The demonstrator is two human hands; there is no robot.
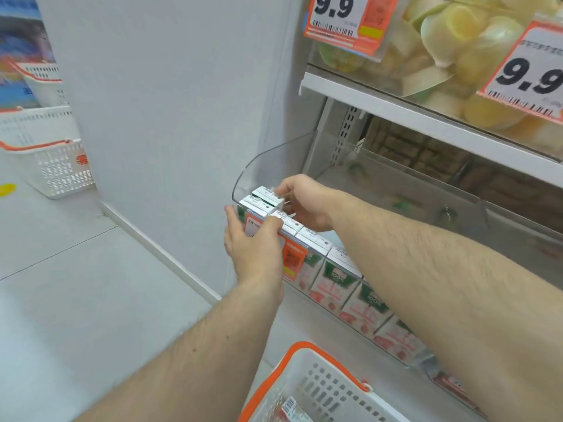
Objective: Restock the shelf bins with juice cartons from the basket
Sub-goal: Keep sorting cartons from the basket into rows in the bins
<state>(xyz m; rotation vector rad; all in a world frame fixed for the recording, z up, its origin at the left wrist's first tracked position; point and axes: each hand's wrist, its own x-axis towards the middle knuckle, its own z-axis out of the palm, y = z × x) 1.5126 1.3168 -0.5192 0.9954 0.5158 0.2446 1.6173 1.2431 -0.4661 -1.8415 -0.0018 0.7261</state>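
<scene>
Restocking under way at the juice shelf, as I watch from the headset feed. Nearest me, just below the clear bin, sits the basket [307,388], white with an orange rim; one packet shows at its bottom edge, and I cannot tell how many more cartons lie inside.

Above the basket, the clear bin [259,166] already carries a front row of juice cartons [362,303], standing upright and side by side along its front wall, their red-and-green faces showing through the plastic. An orange price tag [294,258] hangs on that wall.

At the bin's left end, my left hand [253,245] reaches over the front wall, thumb and fingers pinching the top of one carton there. Just behind it, my right hand [301,202] curls its fingers round the end cartons [265,199], which sit a little higher than the row, apparently being pressed into place.

Behind the row, the bin's floor looks largely bare, so I judge the job part done: one row in, the back still to fill.

Farther up, the shelf above the bin holds bagged pale cups [457,41] behind two 9.9 price signs [341,19]. Far left of the bin, spare baskets [58,166] stand on the floor.
</scene>
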